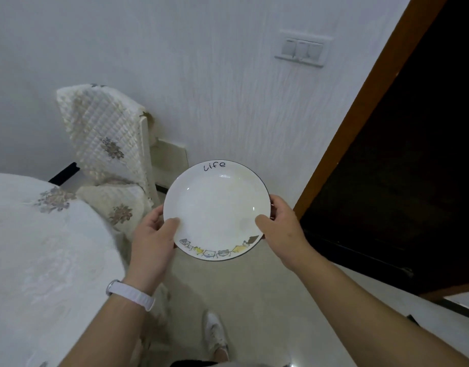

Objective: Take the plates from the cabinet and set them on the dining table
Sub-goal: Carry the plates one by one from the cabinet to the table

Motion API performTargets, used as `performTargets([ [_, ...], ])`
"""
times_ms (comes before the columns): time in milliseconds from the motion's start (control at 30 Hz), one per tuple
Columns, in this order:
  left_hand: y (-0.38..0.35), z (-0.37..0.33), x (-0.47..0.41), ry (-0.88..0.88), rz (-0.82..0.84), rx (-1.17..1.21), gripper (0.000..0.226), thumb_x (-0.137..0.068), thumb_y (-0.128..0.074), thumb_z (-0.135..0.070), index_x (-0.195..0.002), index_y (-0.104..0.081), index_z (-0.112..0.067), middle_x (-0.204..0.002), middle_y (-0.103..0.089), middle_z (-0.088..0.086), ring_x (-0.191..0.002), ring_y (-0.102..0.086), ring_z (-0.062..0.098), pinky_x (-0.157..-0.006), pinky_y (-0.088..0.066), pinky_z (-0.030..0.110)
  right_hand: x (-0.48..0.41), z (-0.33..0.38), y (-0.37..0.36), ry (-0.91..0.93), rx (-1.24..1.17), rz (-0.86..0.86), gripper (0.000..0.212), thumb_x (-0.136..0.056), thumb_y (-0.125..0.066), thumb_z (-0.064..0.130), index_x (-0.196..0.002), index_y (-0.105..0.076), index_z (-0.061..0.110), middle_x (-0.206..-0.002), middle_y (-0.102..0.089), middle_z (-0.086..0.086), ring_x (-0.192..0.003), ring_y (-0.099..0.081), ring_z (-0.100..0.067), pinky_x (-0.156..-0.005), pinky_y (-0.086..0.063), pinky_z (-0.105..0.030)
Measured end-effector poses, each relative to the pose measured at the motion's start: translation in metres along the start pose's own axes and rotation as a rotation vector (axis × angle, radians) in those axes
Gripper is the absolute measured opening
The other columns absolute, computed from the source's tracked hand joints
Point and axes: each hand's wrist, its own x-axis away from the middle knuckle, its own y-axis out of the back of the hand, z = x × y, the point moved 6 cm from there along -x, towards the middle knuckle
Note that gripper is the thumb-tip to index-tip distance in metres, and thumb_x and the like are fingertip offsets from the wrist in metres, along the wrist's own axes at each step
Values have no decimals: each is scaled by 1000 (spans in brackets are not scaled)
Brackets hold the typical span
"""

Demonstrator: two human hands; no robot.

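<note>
A white plate (216, 205) with a dark rim, the word "Life" at its far edge and small cat drawings along its near edge is held level above the floor. My left hand (153, 239) grips its left edge, thumb on top of the rim. My right hand (283, 231) grips the right edge the same way. The dining table (42, 255), covered with a white floral cloth, stands to the left of the plate. No cabinet is in view.
A chair (108, 154) with a quilted floral cover stands at the table's far corner against the white wall. A dark open doorway with a brown wooden frame (360, 123) fills the right side. Pale floor tiles and my foot (214, 332) lie below.
</note>
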Motion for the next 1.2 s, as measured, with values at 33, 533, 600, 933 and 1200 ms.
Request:
performTargets([
  [33,4,-2,-14,9,-19,10,25,-85,-58,-11,-99,-71,-28,-90,-74,9,-79,-66,26,-73,-56,44,-15,7,-10,-3,8,16,38,-86,-52,-1,-112,-57,26,-105,-69,3,-88,-67,-14,-57,-52,-22],
  [533,98,-46,-146,-28,-325,49,32,-92,-52,-2,-115,-66,-19,-83,-75,2,-70,-71,17,-58,-57,31,-171,75,-159,96,83,274,37,-82,-52,-1,-110,-61,21,-96,-70,1,-88,-68,-19,-68,-60,-40],
  [600,109,-43,-154,-14,-376,52,34,-92,-52,-2,-116,-66,-22,-89,-74,6,-78,-72,24,-65,-58,38,-187,76,-177,94,73,335,40,-82,-51,-3,-113,-61,20,-96,-71,2,-86,-68,-17,-66,-60,-37],
  [933,126,-49,-200,38,-708,24,33,-91,-52,-2,-108,-66,-27,-80,-74,-3,-77,-70,25,-61,-56,37,-286,85,-264,64,92,692,39,-84,-50,-7,-115,-58,16,-100,-70,-2,-88,-67,-18,-56,-53,-23],
  [1200,120,-67,-217,47,-998,27,31,-92,-52,-3,-114,-64,-21,-90,-73,7,-78,-69,25,-60,-57,34,-346,119,-325,161,169,986,45,-83,-51,-5,-119,-59,21,-99,-71,-2,-88,-68,-21,-66,-59,-36],
])
